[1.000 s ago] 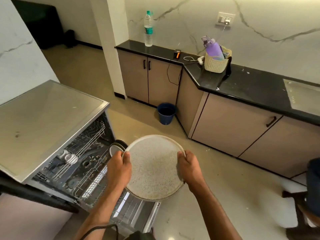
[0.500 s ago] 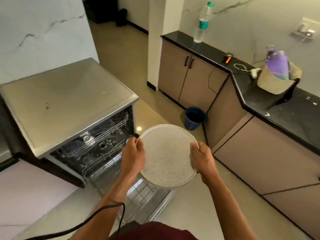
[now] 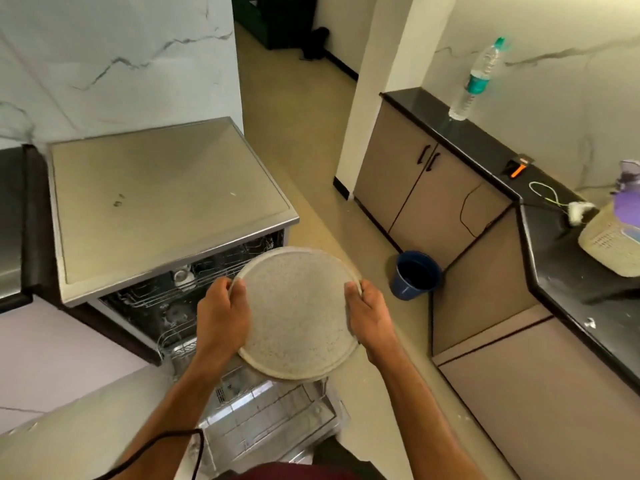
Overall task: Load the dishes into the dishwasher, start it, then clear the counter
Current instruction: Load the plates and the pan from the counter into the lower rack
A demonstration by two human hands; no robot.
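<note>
Nearest the camera, the pulled-out lower rack (image 3: pixel 273 424) of the dishwasher (image 3: pixel 166 202) sits over its open door. Above that rack, a round speckled plate (image 3: pixel 298 310) is held in the air, tilted, in front of the dishwasher's open cavity. The left hand (image 3: pixel 221 317) grips the plate's left rim with curled fingers; the right hand (image 3: pixel 372 315) grips its right rim likewise. Beyond the dishwasher to its right, a blue bucket (image 3: pixel 415 273) stands on the floor against the cabinets, and a water bottle (image 3: pixel 476 81) stands on the black counter (image 3: pixel 485 157) farther back.
</note>
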